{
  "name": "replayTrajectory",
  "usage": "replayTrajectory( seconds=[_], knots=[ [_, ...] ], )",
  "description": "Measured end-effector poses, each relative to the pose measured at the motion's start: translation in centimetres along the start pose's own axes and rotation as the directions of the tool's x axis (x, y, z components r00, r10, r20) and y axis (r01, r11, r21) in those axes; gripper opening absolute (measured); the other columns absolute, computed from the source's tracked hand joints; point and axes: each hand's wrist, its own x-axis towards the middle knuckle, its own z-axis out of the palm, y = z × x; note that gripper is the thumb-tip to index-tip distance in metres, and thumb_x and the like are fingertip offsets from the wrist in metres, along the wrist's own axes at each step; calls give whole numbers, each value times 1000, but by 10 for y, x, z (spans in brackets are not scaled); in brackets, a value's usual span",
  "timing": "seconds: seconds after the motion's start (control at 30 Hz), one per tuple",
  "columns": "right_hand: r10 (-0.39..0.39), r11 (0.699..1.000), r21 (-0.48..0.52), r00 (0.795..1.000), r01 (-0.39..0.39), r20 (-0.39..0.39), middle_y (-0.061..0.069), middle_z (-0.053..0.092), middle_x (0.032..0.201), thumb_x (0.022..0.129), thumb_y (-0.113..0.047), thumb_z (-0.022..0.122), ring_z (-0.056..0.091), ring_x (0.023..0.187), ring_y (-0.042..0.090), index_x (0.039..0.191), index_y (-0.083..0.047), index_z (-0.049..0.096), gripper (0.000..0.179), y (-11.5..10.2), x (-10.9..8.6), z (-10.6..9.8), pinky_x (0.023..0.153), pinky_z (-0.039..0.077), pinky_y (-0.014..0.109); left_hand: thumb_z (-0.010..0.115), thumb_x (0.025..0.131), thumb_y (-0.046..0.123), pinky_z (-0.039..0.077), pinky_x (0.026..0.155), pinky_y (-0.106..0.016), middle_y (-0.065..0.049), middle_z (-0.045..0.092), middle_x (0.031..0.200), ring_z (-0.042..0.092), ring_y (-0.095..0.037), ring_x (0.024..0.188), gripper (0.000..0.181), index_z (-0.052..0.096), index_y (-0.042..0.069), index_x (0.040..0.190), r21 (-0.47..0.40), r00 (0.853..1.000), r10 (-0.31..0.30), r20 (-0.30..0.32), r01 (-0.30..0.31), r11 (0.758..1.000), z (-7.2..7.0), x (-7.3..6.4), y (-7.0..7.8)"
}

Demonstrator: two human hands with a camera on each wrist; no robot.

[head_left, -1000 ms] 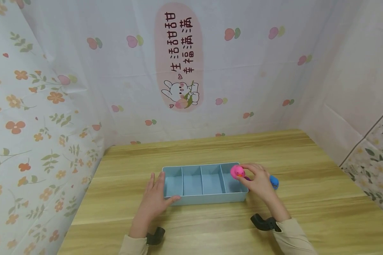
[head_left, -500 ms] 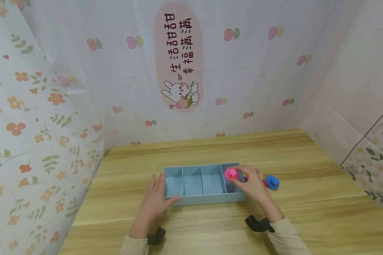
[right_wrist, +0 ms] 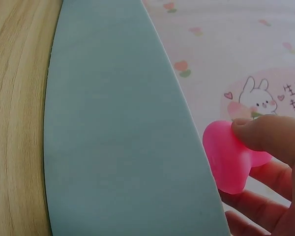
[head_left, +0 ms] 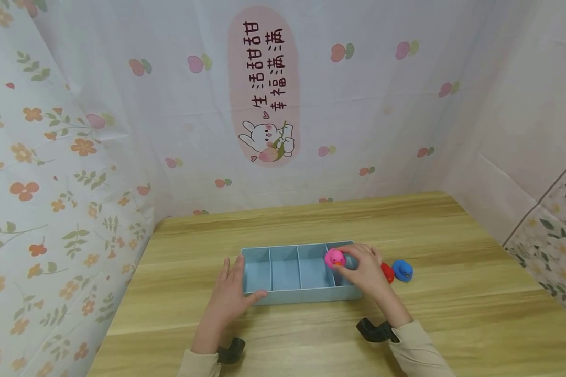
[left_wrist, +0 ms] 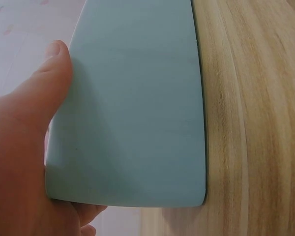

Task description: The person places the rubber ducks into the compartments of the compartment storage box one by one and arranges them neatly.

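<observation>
A pink rubber duck (head_left: 335,258) is pinched between the thumb and fingers of my right hand (head_left: 369,269). It is held over the light blue box (head_left: 302,296), overlapping the divider left of the rightmost compartment in the head view. From the right wrist, the duck (right_wrist: 226,157) shows just beyond the box's upper edge. My left hand (head_left: 228,293) rests against the box's left end, fingers extended along the side and thumb on the front rim. The left wrist view shows that thumb (left_wrist: 54,73) at the rim of the long wall (left_wrist: 132,113).
On the wooden table (head_left: 302,335), a blue rubber duck (head_left: 402,270) and a red one (head_left: 387,272), partly hidden by my right hand, lie right of the box. A patterned cloth (head_left: 382,125) hangs behind the table.
My right hand has carried the pink duck left, from the rightmost compartment toward the divider. The red duck has come into view, and a purple object is now hidden. The left hand has stayed put.
</observation>
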Motion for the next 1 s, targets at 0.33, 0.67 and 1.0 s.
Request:
replayTrajectory(
  seconds=[0.33, 0.67, 1.0],
  knots=[
    [-22, 1000, -15, 1000, 22, -5, 9, 69, 104, 72, -16, 83, 52, 110, 33, 104, -9, 71, 35, -8, 3, 8, 102, 15, 64, 65, 78, 63, 18, 113, -62, -21, 27, 154, 7, -43, 145, 108, 18, -2, 151, -5, 1000, 5, -5, -5, 1000, 1, -1, -1],
    [-61, 998, 5, 998, 61, 13, 10, 69, 105, 71, -14, 84, 54, 109, 31, 104, -6, 71, 37, -19, 7, 14, 104, 22, 58, 65, 78, 63, 18, 113, -62, -21, 26, 155, 6, -42, 146, 108, 18, -1, 151, -12, 1000, -1, -5, 0, 1000, 1, 0, -2],
    [-77, 997, 19, 996, 76, 50, 8, 69, 107, 73, -17, 82, 53, 111, 32, 106, -9, 70, 36, -31, 11, 24, 103, 27, 59, 66, 79, 60, 17, 114, -60, -21, 26, 155, 6, -43, 145, 107, 18, -2, 151, -19, 1000, 2, -3, -2, 1000, 0, -1, 0]
  ],
)
